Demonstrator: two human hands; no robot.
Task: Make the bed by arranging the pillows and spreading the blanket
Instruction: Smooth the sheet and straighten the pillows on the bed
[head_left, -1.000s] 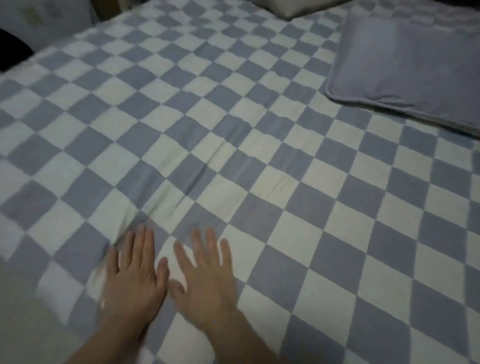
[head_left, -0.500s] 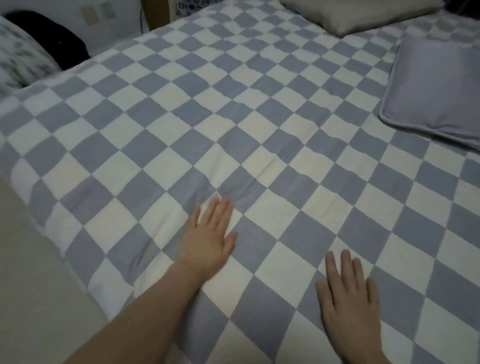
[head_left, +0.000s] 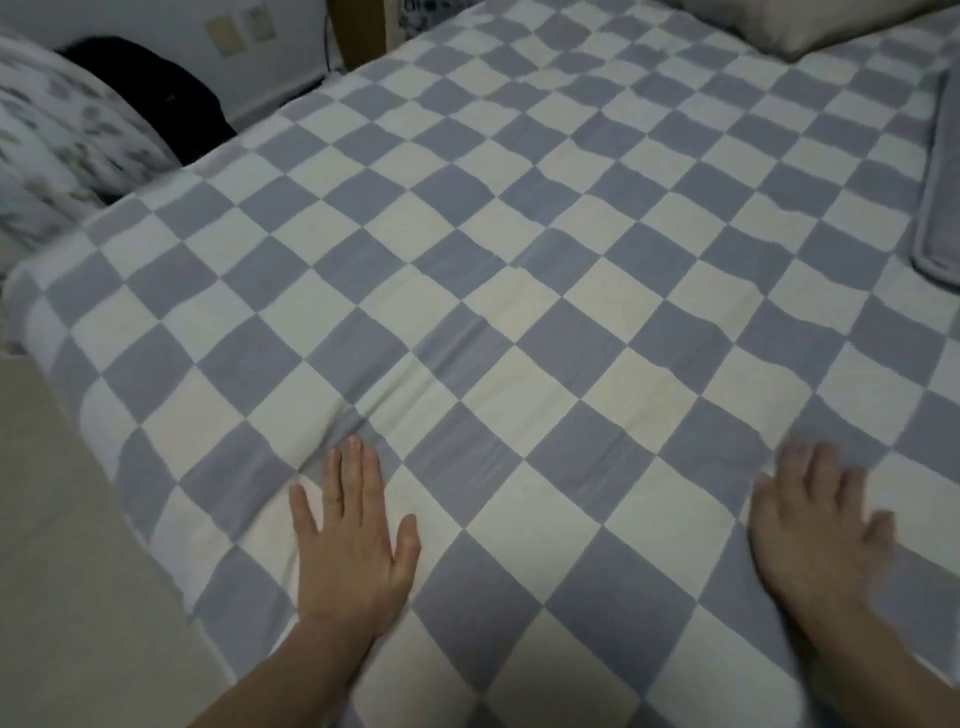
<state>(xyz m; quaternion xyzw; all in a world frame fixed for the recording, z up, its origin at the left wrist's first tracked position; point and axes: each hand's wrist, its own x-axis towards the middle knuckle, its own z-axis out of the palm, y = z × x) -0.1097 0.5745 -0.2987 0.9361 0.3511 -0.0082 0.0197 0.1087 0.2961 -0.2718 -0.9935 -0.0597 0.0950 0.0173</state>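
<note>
Smoothing looks like the step in hand: the left hand (head_left: 350, 540) lies flat on the checkered blanket (head_left: 519, 270), fingers (head_left: 356, 467) straight and fairly close, holding nothing, with a small ridge of cloth just past their tips. Well to its right, the right hand (head_left: 815, 525) (blurred) also presses flat, fingers spread. Beyond them lie a grey pillow (head_left: 940, 208) and a beige pillow (head_left: 800, 21); next, I judge, sweep that ridge outward.
</note>
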